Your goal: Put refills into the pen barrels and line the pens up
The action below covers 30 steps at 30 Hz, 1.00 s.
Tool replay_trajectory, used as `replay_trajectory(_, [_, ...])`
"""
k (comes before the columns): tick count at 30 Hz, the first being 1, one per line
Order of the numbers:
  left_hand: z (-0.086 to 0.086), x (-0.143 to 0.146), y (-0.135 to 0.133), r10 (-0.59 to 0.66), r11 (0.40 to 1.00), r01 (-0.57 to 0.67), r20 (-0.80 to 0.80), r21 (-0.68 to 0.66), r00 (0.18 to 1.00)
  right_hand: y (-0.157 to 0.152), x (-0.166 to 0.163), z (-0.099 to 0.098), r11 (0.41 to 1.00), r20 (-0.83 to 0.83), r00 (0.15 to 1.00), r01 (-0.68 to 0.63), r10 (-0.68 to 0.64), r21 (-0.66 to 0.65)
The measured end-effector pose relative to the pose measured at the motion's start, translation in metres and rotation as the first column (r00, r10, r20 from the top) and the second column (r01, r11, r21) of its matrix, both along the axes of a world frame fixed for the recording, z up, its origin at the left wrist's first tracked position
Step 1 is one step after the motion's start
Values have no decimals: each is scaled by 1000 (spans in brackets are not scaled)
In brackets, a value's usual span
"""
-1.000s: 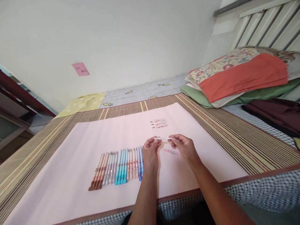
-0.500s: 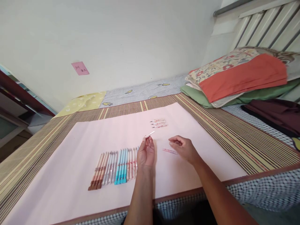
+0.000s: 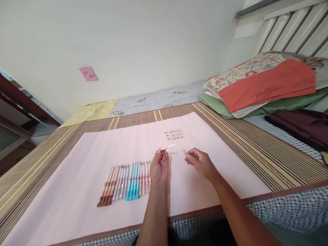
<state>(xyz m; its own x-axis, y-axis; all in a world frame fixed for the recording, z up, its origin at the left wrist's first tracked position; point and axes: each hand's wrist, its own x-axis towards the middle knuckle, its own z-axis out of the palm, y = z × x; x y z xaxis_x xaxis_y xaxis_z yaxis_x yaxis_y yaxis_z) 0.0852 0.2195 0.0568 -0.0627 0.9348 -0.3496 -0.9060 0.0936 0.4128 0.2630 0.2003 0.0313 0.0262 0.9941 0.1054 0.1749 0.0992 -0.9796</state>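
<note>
My left hand [image 3: 160, 165] is turned palm up, its thumb and fingertips pinching a thin white pen refill [image 3: 167, 147] that points right. Across from it, my right hand [image 3: 199, 161] is closed on a pale pink, see-through pen barrel [image 3: 184, 151], mostly covered by the fingers. A small gap separates the refill from the barrel. Beyond both hands lie several slim refills with dark tips and clear, red-patterned pen parts [image 3: 175, 135]. Left of my left hand is a row of pens: brown-and-peach pens [image 3: 109, 184], clear greyish pens [image 3: 121, 182], blue pens [image 3: 133, 181] and pale red-patterned pens [image 3: 145, 177].
A pale pink sheet [image 3: 123, 147] lies under everything on a striped mat [image 3: 230, 150]. Folded bedding with a red-orange band [image 3: 269, 85] is piled at the back right, beside dark maroon cloth [image 3: 299, 124]. A pink note [image 3: 88, 73] is on the wall.
The pink barrel pieces that lay on the sheet beside my right hand are no longer there; that hand now holds a barrel. In my left hand, the refill shows longer and points further right.
</note>
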Motion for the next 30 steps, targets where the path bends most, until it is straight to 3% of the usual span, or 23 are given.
replay_trajectory(5, [-3,2,0,2,1000,-2,-10,-10,1000,5,7,0,989,-472,876,30,-96,-145])
replay_trajectory(7, [-6,3,0,2,1000,-2,-43,-3,999,7,8,-2,987,-566,818,13,-101,-158])
replay_trajectory(10, [-9,3,1,9,1000,-8,-89,16,996,7,8,-3,989,-598,795,17,-102,-147])
replay_trajectory(14, [-12,2,2,16,999,-10,-130,48,991,6,6,-1,995,-545,834,53,-93,-88])
replay_trajectory(20, [-18,3,3,29,996,-8,-223,94,974,5,5,-2,978,-247,957,183,-154,98])
replay_trajectory(25, [-18,5,1,24,995,6,-287,103,958,-1,1,1,963,-85,983,177,-163,204])
replay_trajectory(30, [-16,5,1,42,994,-7,-335,106,941,-4,1,5,957,-36,986,169,-165,235])
